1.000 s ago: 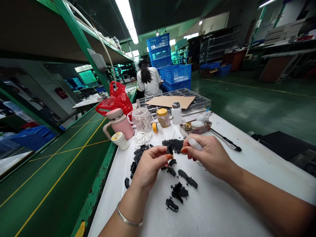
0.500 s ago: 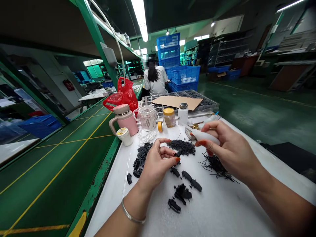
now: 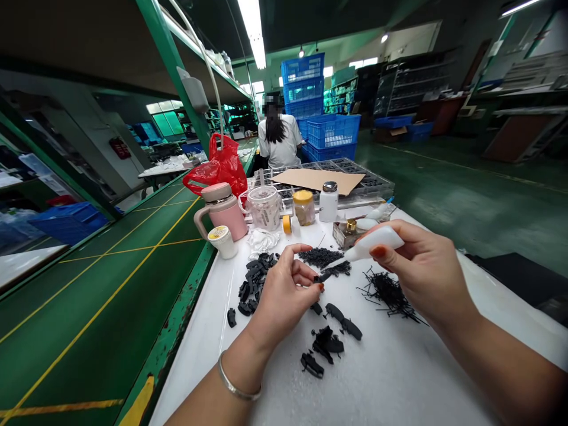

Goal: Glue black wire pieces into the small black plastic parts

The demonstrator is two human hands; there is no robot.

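Pinched between thumb and fingers of my left hand (image 3: 284,290) is a small black plastic part (image 3: 320,278). My right hand (image 3: 426,272) grips a white squeeze bottle (image 3: 377,241) with a thin nozzle, tilted down to the left. The nozzle tip is at or just beside the black part; whether they touch I cannot tell. Below my hands lie several black curved parts (image 3: 350,328) on the white table (image 3: 381,384). Left of my left hand is a heap of black parts (image 3: 255,275). A pile of tiny black pieces (image 3: 319,255) and a bunch of thin black sticks (image 3: 388,293) lie farther out.
Along the back stand a pink mug (image 3: 224,210), a white tub (image 3: 222,241), a clear bucket (image 3: 265,207), a yellow-lidded jar (image 3: 304,207) and a white pump bottle (image 3: 329,202). Cardboard (image 3: 317,179) covers part of some trays. A person (image 3: 280,139) sits ahead by blue crates (image 3: 332,131).
My right hand has turned the squeeze bottle, bringing its nozzle down and left to the black part. My left hand has barely moved and keeps its hold.
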